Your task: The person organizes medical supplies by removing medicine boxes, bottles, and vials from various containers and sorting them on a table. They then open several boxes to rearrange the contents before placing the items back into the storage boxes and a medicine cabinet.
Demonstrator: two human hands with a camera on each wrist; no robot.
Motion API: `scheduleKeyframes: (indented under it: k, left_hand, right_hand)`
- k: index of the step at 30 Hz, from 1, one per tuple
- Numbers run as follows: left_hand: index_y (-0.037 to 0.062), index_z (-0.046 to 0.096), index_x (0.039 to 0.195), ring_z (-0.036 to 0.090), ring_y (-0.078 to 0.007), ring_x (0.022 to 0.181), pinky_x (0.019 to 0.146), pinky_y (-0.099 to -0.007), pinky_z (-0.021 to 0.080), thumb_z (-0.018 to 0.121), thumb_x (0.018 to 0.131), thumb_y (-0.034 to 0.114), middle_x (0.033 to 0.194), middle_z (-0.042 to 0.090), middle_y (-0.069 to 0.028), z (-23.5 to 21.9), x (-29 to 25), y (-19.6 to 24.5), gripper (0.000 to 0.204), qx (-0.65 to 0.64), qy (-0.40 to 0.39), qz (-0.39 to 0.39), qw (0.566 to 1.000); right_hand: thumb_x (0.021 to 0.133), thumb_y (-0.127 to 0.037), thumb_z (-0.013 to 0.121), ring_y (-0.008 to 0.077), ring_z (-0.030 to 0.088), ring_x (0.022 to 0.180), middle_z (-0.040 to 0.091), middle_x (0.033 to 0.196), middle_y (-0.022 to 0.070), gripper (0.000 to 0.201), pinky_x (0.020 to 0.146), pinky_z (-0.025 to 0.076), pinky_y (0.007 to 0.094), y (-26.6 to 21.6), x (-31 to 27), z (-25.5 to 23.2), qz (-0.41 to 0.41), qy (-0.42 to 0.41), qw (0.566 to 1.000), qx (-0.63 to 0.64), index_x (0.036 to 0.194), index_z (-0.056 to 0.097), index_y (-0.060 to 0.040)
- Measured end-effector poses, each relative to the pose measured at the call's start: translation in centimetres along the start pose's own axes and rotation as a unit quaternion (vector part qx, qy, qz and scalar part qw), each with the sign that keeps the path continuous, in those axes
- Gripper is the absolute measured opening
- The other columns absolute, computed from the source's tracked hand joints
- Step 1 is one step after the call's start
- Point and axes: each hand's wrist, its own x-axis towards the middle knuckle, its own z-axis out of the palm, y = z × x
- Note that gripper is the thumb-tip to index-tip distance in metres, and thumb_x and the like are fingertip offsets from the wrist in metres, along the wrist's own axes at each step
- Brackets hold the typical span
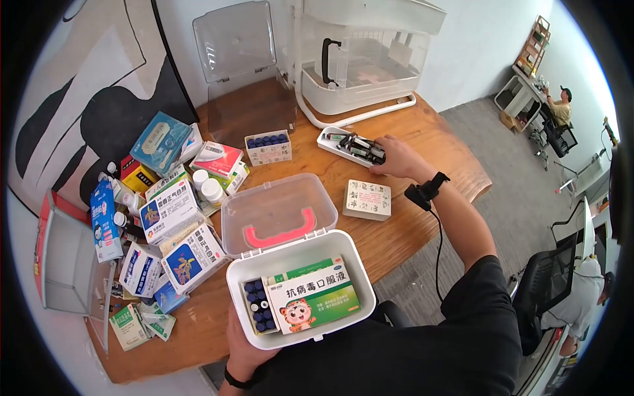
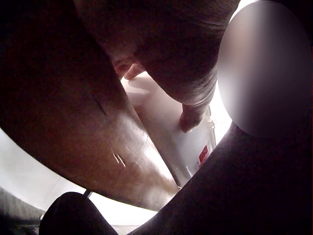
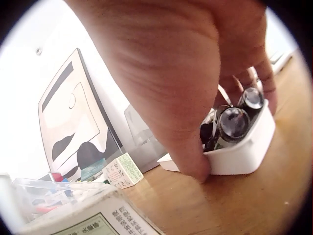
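My left hand [image 1: 247,340] holds a white plastic storage box [image 1: 365,290] at its lower left, near the table's front edge. Inside lie a green-and-white oral liquid carton [image 1: 317,297] and a small box of dark-capped bottles [image 1: 259,307]. From below, in the left wrist view, thumb and fingertips [image 2: 191,120] press against the box's pale wall [image 2: 161,110]. Farther back, my right hand [image 1: 399,158] grips the right end of a narrow white tray [image 1: 328,140], its thumb and fingers on opposite sides. Dark glass vials [image 3: 234,122] lie in that tray.
A patterned carton [image 1: 367,200] stands right of the clear lid [image 1: 264,204] with a pink handle. Medicine cartons [image 1: 173,211] and white bottles [image 1: 212,191] crowd the left side. Behind are a patterned box of dark caps [image 1: 269,149] and a clear-walled case [image 1: 363,72].
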Motion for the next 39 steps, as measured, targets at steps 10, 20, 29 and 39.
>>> scheduleKeyframes:
  k: [10,20,29,39]
  left_hand:
    - [-0.0052,0.043,0.153,0.067,-0.0294,0.129,0.11,-0.0418,0.054,0.104,0.068,0.029,0.144,0.063,-0.0187,0.5,0.7,0.7,0.11,-0.057,-0.003,-0.032,0.998]
    - [-0.0022,0.049,0.151,0.069,-0.0282,0.126,0.107,-0.0415,0.056,0.104,0.068,0.035,0.141,0.065,-0.0162,-0.1,0.6,0.7,0.106,0.039,-0.013,-0.014,0.999]
    - [-0.0033,0.043,0.155,0.066,-0.0257,0.132,0.113,-0.0423,0.052,0.106,0.067,0.035,0.147,0.065,-0.0164,-0.4,0.2,0.3,0.115,0.076,-0.024,0.02,0.997]
    - [-0.0035,0.048,0.153,0.067,-0.0363,0.129,0.107,-0.0453,0.056,0.103,0.07,0.033,0.141,0.062,-0.0192,-0.3,0.7,0.7,0.106,0.076,-0.018,0.02,0.997]
  right_hand:
    - [0.077,-0.029,0.088,0.0384,0.066,0.119,0.068,0.127,0.0197,0.073,0.106,0.054,0.0443,1.0,-1.2,-0.4,-0.09,0.002,0.996,0.017,0.141,0.066,-0.0017]
    - [0.078,-0.025,0.09,0.0387,0.064,0.126,0.065,0.135,0.0195,0.08,0.109,0.053,0.0442,-2.5,1.9,0.0,-0.186,-0.08,0.979,0.022,0.148,0.06,-0.0022]
    - [0.078,-0.031,0.093,0.0377,0.065,0.125,0.065,0.138,0.0202,0.081,0.109,0.054,0.0421,-3.9,2.5,0.1,-0.158,-0.082,0.984,-0.014,0.144,0.062,0.0021]
    - [0.073,-0.032,0.094,0.0365,0.068,0.121,0.069,0.131,0.0213,0.077,0.106,0.054,0.0429,-3.5,-0.1,-3.2,-0.097,-0.043,0.994,0.027,0.137,0.068,0.0019]
